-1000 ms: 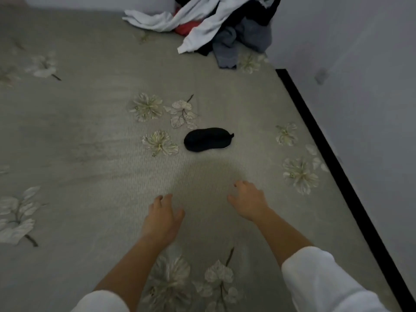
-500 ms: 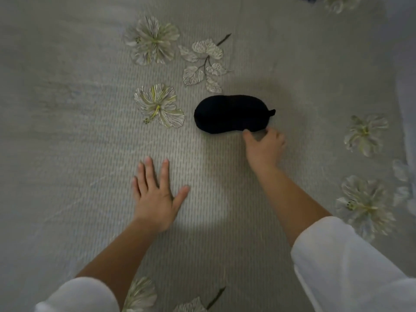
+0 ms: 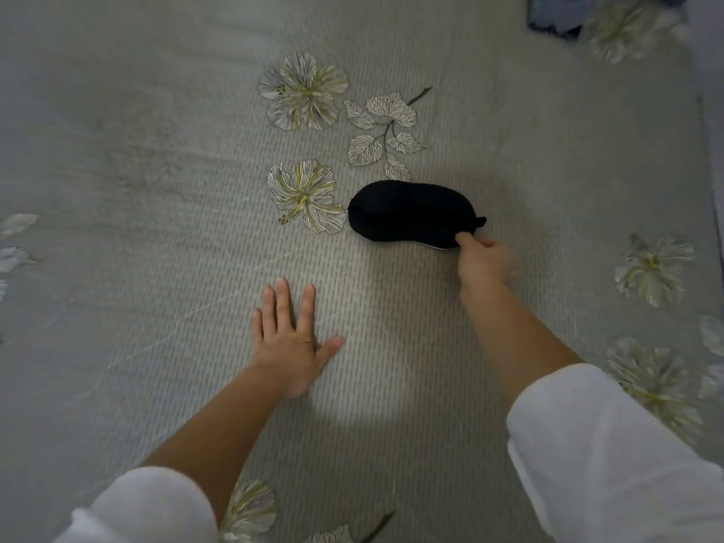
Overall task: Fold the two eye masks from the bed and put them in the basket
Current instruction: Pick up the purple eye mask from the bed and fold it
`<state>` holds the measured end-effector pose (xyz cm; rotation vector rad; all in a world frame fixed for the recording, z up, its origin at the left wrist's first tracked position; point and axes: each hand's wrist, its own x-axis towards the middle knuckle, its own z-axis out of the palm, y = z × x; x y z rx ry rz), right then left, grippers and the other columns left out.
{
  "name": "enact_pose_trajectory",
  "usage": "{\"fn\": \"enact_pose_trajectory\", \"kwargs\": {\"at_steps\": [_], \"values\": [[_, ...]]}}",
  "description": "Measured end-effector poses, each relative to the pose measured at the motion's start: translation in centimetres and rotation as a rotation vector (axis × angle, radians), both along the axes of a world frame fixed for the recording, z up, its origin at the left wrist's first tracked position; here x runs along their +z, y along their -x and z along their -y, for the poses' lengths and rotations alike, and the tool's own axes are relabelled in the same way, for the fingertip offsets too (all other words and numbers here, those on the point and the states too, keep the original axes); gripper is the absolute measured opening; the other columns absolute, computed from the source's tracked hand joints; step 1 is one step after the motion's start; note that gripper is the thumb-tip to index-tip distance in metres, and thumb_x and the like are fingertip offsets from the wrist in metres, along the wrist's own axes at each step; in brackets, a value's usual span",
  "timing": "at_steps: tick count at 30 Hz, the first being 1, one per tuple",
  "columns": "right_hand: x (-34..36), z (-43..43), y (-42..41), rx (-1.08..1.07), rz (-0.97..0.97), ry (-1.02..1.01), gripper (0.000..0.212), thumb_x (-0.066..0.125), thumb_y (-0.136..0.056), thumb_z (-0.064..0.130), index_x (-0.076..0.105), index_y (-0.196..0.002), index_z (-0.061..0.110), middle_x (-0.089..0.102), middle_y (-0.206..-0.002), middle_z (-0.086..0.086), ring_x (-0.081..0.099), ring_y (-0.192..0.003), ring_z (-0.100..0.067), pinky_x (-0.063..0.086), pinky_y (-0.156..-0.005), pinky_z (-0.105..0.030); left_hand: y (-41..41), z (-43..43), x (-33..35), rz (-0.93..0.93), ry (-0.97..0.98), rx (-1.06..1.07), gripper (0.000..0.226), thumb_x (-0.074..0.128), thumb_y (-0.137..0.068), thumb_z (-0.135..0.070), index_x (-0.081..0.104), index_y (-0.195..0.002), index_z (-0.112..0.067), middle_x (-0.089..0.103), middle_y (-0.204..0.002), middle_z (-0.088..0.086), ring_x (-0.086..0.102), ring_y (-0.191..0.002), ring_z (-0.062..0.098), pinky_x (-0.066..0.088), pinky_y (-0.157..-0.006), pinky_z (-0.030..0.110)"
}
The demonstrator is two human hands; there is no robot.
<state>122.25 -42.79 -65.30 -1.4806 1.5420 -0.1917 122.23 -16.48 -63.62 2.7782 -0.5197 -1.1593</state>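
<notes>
A black eye mask [image 3: 409,215] lies flat on the grey flowered bed cover [image 3: 156,190], a thin white edge showing along its near side. My right hand [image 3: 484,260] pinches the mask's near right corner between thumb and fingers. My left hand [image 3: 292,335] rests flat on the cover, fingers spread, well to the left of and nearer than the mask, holding nothing. Only one mask is in view, and no basket shows.
A corner of dark blue-grey clothing [image 3: 554,21] lies at the top right of the bed. The bed's right edge [image 3: 711,158] runs down the right side of the frame. Printed flowers and leaves dot the cover.
My right hand has closed its fingers on the mask's near right corner, where it was only touching the edge before. My left hand stays flat on the cover. The view has shifted slightly.
</notes>
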Motion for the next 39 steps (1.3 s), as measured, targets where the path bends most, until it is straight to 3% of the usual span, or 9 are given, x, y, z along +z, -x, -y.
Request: {"fn": "enact_pose_trajectory", "kwargs": {"at_steps": [3, 9, 15, 17, 20, 24, 27, 33, 39], "values": [[0.5, 0.1, -0.8, 0.068, -0.073, -0.018, 0.065, 0.070, -0.061, 0.056, 0.063, -0.117, 0.022, 0.055, -0.129, -0.010, 0.046, -0.123, -0.032, 0.041, -0.101, -0.055, 0.0, -0.4, 0.0, -0.007, -0.013, -0.044, 0.088, 0.019, -0.085, -0.069, -0.035, -0.139, -0.025, -0.048, -0.140, 0.012, -0.046, -0.125, 0.025, -0.020, -0.111, 0.044], [0.4, -0.9, -0.7, 0.143, -0.018, 0.051, 0.034, 0.071, -0.071, 0.034, 0.068, -0.103, 0.022, 0.063, -0.113, -0.007, 0.055, -0.110, -0.028, 0.047, -0.096, -0.049, 0.2, -0.6, -0.7, 0.056, 0.015, -0.032, 0.088, 0.019, -0.085, -0.070, -0.032, -0.141, -0.026, -0.046, -0.141, 0.010, -0.042, -0.132, 0.026, -0.020, -0.111, 0.042], [5.7, -3.4, 3.7, 0.309, 0.342, -0.174, 0.015, 0.065, -0.085, 0.006, 0.065, -0.099, 0.010, 0.065, -0.082, -0.001, 0.060, -0.066, -0.011, 0.051, -0.053, -0.013, 0.3, -0.5, 3.1, -0.173, 0.290, 0.271, 0.076, 0.036, -0.089, -0.061, 0.009, -0.150, -0.024, -0.004, -0.159, -0.001, -0.011, -0.147, 0.023, -0.001, -0.116, 0.042], [7.9, -4.2, 5.1, 0.464, 0.331, -0.244, 0.015, 0.064, -0.085, 0.006, 0.067, -0.099, 0.012, 0.069, -0.086, -0.003, 0.063, -0.071, -0.013, 0.052, -0.057, -0.015, 0.5, -0.9, 6.0, -0.270, 0.534, 0.551, 0.056, 0.038, -0.091, -0.054, 0.034, -0.139, -0.024, 0.032, -0.143, -0.014, 0.028, -0.138, 0.012, 0.018, -0.112, 0.037], [10.7, -5.4, 7.1, 0.666, 0.265, -0.426, 0.019, 0.061, -0.084, 0.002, 0.071, -0.100, 0.007, 0.071, -0.098, -0.014, 0.064, -0.088, -0.024, 0.050, -0.073, -0.029, 1.8, -2.3, 9.7, -0.281, 0.645, 0.791, 0.064, 0.037, -0.093, -0.052, 0.023, -0.149, -0.025, 0.026, -0.155, -0.009, 0.024, -0.143, 0.012, 0.017, -0.114, 0.033], [15.0, -8.5, 9.5, 0.824, 0.188, -0.593, 0.029, 0.056, -0.082, 0.000, 0.065, -0.107, -0.011, 0.068, -0.107, -0.022, 0.063, -0.097, -0.027, 0.047, -0.084, -0.035, 5.3, -5.0, 14.6, -0.439, 0.646, 0.674, 0.055, 0.050, -0.089, -0.048, 0.043, -0.140, -0.029, 0.044, -0.144, -0.011, 0.040, -0.132, 0.003, 0.029, -0.109, 0.024], [18.6, -11.6, 11.4, 0.869, 0.210, -0.647, 0.029, 0.054, -0.083, 0.000, 0.065, -0.107, -0.010, 0.067, -0.106, -0.017, 0.062, -0.099, -0.026, 0.045, -0.087, -0.036, 8.2, -7.5, 18.1, -0.577, 0.770, 0.637, 0.032, 0.056, -0.091, -0.028, 0.060, -0.123, -0.027, 0.067, -0.115, -0.014, 0.061, -0.099, -0.013, 0.044, -0.078, 0.001], [25.8, -19.2, 15.9, 0.982, 0.291, -0.267, 0.031, 0.065, -0.082, -0.002, 0.064, -0.111, 0.008, 0.067, -0.095, -0.008, 0.067, -0.077, -0.006, 0.051, -0.064, -0.014, 12.5, -14.5, 24.2, -0.561, 0.860, 0.753, 0.021, 0.064, -0.086, -0.013, 0.071, -0.105, -0.010, 0.077, -0.088, 0.004, 0.073, -0.079, 0.015, 0.054, -0.060, 0.018], [31.8, -30.4, 19.6, 1.241, 0.416, 0.389, 0.070, 0.065, -0.086, 0.013, 0.034, -0.139, 0.046, 0.051, -0.102, 0.010, 0.051, -0.085, 0.003, 0.044, -0.075, -0.010, 16.9, -24.1, 30.4, -0.475, 0.945, 0.812, 0.023, 0.068, -0.083, -0.019, 0.072, -0.105, -0.019, 0.077, -0.090, 0.010, 0.071, -0.077, 0.021, 0.051, -0.054, 0.024]]}}
